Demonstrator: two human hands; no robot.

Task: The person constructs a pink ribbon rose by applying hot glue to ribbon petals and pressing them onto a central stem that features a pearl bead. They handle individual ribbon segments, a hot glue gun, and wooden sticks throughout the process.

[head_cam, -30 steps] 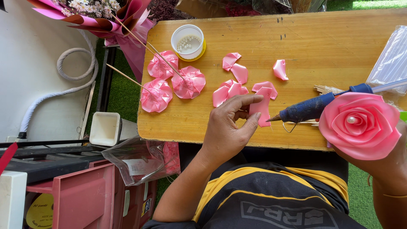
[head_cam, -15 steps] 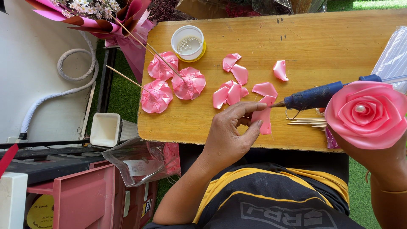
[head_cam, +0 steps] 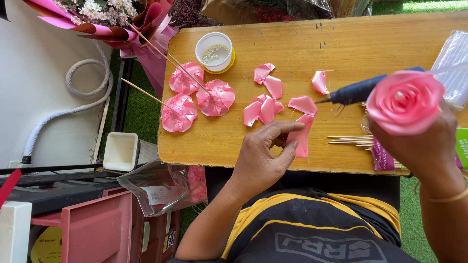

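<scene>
- Your left hand point(head_cam: 265, 156) is pinching a pink ribbon petal point(head_cam: 301, 137) on the wooden tabletop point(head_cam: 292, 48).
- Your right hand point(head_cam: 419, 146) is gripping a pink ribbon rose point(head_cam: 403, 100), beside the blue glue gun point(head_cam: 358, 91).

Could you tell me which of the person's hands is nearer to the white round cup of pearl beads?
Left. The left hand pinches a pink ribbon petal below and right of the white round cup of pearl beads; the right hand, holding a pink ribbon rose, is farther right.
</scene>
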